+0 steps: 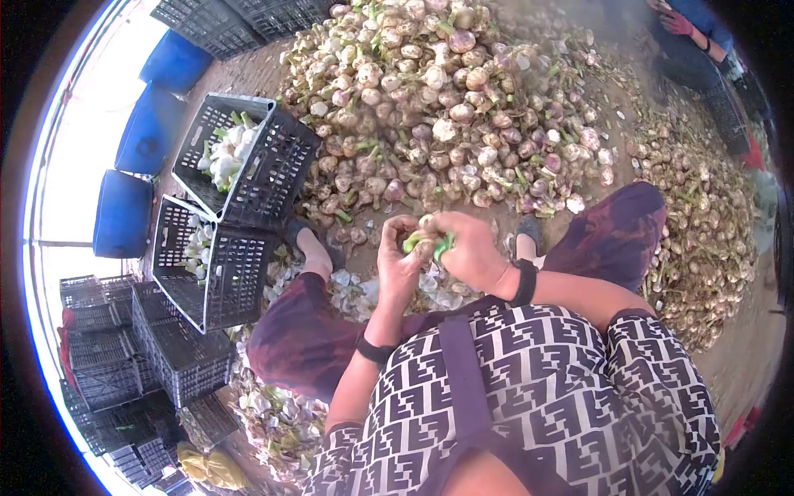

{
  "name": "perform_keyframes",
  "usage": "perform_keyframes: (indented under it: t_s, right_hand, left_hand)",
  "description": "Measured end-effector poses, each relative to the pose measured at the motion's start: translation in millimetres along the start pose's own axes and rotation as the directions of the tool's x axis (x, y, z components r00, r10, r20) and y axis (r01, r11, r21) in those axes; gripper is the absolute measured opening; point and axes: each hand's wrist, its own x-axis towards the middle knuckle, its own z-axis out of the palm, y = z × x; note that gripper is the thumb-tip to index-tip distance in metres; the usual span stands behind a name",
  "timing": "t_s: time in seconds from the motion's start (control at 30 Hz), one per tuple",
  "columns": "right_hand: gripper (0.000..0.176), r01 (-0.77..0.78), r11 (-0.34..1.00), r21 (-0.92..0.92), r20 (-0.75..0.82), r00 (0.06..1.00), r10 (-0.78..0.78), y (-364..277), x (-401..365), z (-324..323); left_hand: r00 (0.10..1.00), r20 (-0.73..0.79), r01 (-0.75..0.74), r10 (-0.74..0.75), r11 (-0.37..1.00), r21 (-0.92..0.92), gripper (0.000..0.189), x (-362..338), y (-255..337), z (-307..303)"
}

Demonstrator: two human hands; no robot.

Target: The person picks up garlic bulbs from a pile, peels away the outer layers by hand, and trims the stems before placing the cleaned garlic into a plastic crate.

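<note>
Both hands meet in front of my body, above the ground at the near edge of a large garlic heap (438, 107). My left hand (401, 252) has its fingers closed round a garlic bulb with a green stem (412, 240). My right hand (471, 248) is wrapped round a green-handled tool (444, 246), which touches the bulb at the fingertips. The tool's blade is hidden. Part of the bulb (427, 221) shows between the hands.
Two black crates (258, 169) (217, 277) at left hold white garlic. Blue barrels (124, 213) and stacked crates (178, 343) stand beyond. Peelings (281, 417) lie around my feet. More garlic (699, 223) spreads right. Another person's gloved hand (676, 22) shows at top right.
</note>
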Motion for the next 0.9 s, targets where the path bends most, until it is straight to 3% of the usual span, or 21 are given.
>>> perform_keyframes:
  t_s: [0.07,0.1,0.2,0.23,0.27,0.33,0.4,0.43,0.53,0.57,0.6,0.67,0.77,0.87,0.9]
  right_hand:
    - [0.017,0.213,0.977,-0.03,-0.024,0.977,-0.214,-1.3,2.5,3.6]
    - [0.019,0.189,0.982,0.02,0.032,0.981,-0.19,-3.3,4.6,1.1]
    - [0.029,-0.071,0.992,0.101,0.225,0.973,0.047,-2.7,5.3,-2.6]
    - [0.028,-0.142,0.964,0.224,0.255,0.963,0.083,-6.4,4.1,-2.7]
    - [0.026,-0.212,0.916,0.34,0.288,0.951,0.113,-12.7,2.8,-2.6]
    - [0.02,-0.305,0.823,0.48,0.316,0.935,0.162,-15.8,4.2,-2.8]
    - [0.011,-0.349,0.762,0.545,0.295,0.931,0.215,-11.4,15.6,-5.1]
    - [0.01,-0.423,0.651,0.63,0.318,0.906,0.28,-10.2,21.1,-9.7]
    - [0.011,-0.513,0.556,0.654,0.575,0.814,0.075,1.8,13.7,-26.0]
    - [0.013,-0.445,0.815,0.371,0.682,0.726,0.086,11.3,9.9,-31.8]
    - [0.014,-0.309,0.937,0.164,0.693,0.712,0.114,20.0,5.3,-35.9]
    - [0.018,0.027,0.964,-0.265,0.688,0.705,0.17,36.5,-5.7,-39.2]
    - [0.026,0.264,0.951,-0.159,0.538,0.831,-0.141,76.4,-25.4,-25.0]
    - [0.035,-0.076,0.993,-0.088,0.439,0.892,0.107,38.0,-6.3,-19.4]
    - [0.037,-0.113,0.992,-0.058,0.357,0.926,0.126,22.6,3.7,-19.5]
  left_hand:
    - [0.999,-0.013,0.029,-0.029,1.0,0.002,0.035,-1.2,4.5,-2.6]
    - [0.997,-0.024,0.071,-0.072,0.996,-0.051,0.031,-1.6,4.3,-3.1]
    - [0.997,-0.053,0.048,-0.056,0.99,-0.133,0.022,-5.7,9.2,-2.5]
    - [0.981,-0.196,0.004,-0.001,1.0,0.014,0.009,-3.3,1.7,-3.9]
    - [0.935,-0.303,0.133,-0.186,0.973,-0.187,0.012,0.3,0.2,-8.2]
    - [0.961,-0.26,0.054,-0.095,0.986,-0.158,0.021,3.8,-3.3,-13.8]
    - [0.955,-0.264,0.082,-0.134,0.976,-0.201,0.024,2.0,5.9,-9.9]
    - [0.952,-0.263,0.098,-0.157,0.97,-0.223,0.026,1.0,10.3,-7.0]
    - [0.91,-0.35,0.075,-0.224,0.917,-0.392,0.028,7.4,11.4,-20.9]
    - [0.882,-0.411,0.049,-0.231,0.912,-0.408,0.028,10.3,14.3,-25.4]
    - [0.862,-0.45,0.018,-0.235,0.9,-0.435,0.027,11.2,21.6,-25.1]
    - [0.885,-0.432,-0.017,-0.174,0.915,-0.403,0.032,10.9,24.4,-33.3]
    - [0.931,-0.357,-0.031,-0.077,0.958,-0.286,0.031,8.2,18.2,-33.8]
    - [0.946,-0.314,-0.106,0.085,0.993,-0.051,0.025,8.0,7.7,-26.7]
    - [0.946,-0.269,-0.154,0.182,0.98,0.123,0.024,7.1,13.6,-22.4]
